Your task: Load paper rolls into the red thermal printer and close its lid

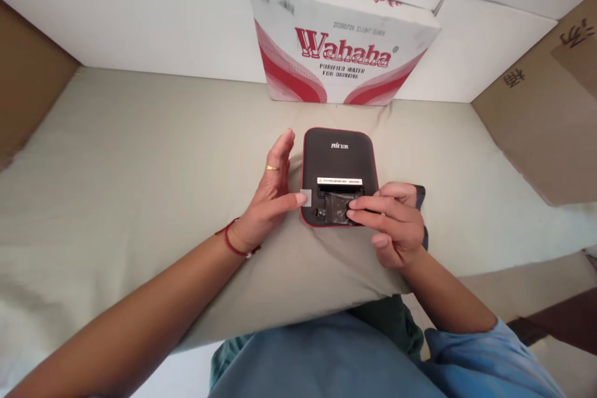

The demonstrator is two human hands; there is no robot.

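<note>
A black device [339,165] with a red edge lies flat, its lettering upside down to me and a recess open near its front edge. Over that recess is a small clear plastic bag [336,208] with dark contents I cannot make out. My right hand [396,221] has two fingertips pinched at the bag's right side. Behind this hand shows a black piece [420,197], mostly hidden; whether it is held I cannot tell. My left hand [275,189] is at the device's left side, fingers stretched out. A small grey translucent square [306,198] sits at its thumb tip, overlapping the device's edge.
A pale cloth [153,155] covers the table. Beyond the device stands a white and red Wahaha water carton [345,56] against large white boxes [163,12]. Brown cardboard boxes stand at the right [545,106] and far left [28,74]. The table's front edge is close to my body.
</note>
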